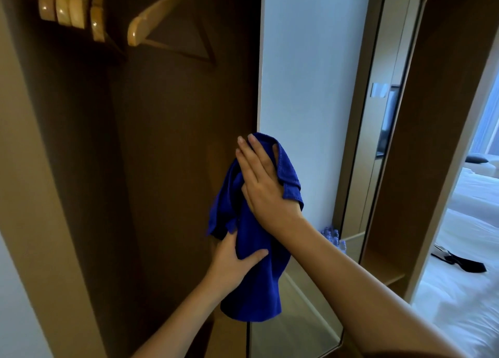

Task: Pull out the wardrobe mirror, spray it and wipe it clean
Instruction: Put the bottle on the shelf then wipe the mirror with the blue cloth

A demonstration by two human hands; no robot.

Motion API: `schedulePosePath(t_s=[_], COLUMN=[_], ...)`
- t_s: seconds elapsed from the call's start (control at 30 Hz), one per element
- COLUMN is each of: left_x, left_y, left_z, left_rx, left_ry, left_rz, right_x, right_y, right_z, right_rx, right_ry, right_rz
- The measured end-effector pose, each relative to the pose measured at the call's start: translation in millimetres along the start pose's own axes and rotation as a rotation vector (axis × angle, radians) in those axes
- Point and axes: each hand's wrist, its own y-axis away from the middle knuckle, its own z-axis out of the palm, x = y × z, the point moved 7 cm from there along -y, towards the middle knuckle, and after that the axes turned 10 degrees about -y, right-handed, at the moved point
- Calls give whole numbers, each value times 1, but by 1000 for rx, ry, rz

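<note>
At frame centre, the right hand [263, 179], fingers straight, presses a soft blue cloth [253, 249] against the pulled-out mirror [310, 87]; the left hand [235, 260] pinches its limp, light lower fold.

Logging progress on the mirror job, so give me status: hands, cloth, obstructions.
Right hand flat, pressing blue cloth to mirror. Left hand grips cloth's lower part. Mirror pulled out. Nothing in the way.

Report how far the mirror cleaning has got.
Done: the tall pull-out wardrobe mirror stands out from the wardrobe. In hand: the right hand presses the blue microfibre cloth flat; the left hand grips its lower part. Spraying can't be confirmed; no bottle shows. Left: wiping the rest.
</note>
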Motion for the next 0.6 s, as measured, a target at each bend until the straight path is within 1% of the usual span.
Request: schedulePosePath(t_s=[0.03,0.1,0.17,0.27,0.3,0.33,0.37,0.4,0.43,0.47,0.5,0.53,0.57,0.6], left_x=[-3,-7,-8,-1,4,14,24,32,36,38,38,36,34,33], left_y=[1,2,5,23,32,43,54,64,69,69,64,55,45,36], left_z=[0,1,3,3,1,-2,-2,0,-1,-4,-10,-15,-18,-17], left_rx=[17,63,135,358,462,582,690,762,803,827,828,797,730,643], left_ry=[0,-5,-60,-222,-314,-450,-601,-707,-763,-778,-774,-758,-738,-714], left_rz=[2,2,24,88,137,231,368,509,586,585,514,404,308,257], right_x=[3,7,4,0,-1,-1,-1,-2,-2,-2,-2,-1,-1,-2], right_y=[4,8,6,4,3,3,2,1,1,1,1,2,1,1], right_z=[2,0,-4,-3,-2,-1,-1,0,0,0,0,1,0,-1], right_rx=[-30,-115,-135,-121,-116,-110,-102,-101,-104,-115,-111,-119,-116,-114], right_ry=[66,86,63,67,80,109,134,127,111,97,101,101,118,118], right_rz=[-23,-32,-23,-16,-16,-24,-32,-33,-24,-14,-23,-16,-24,-30])
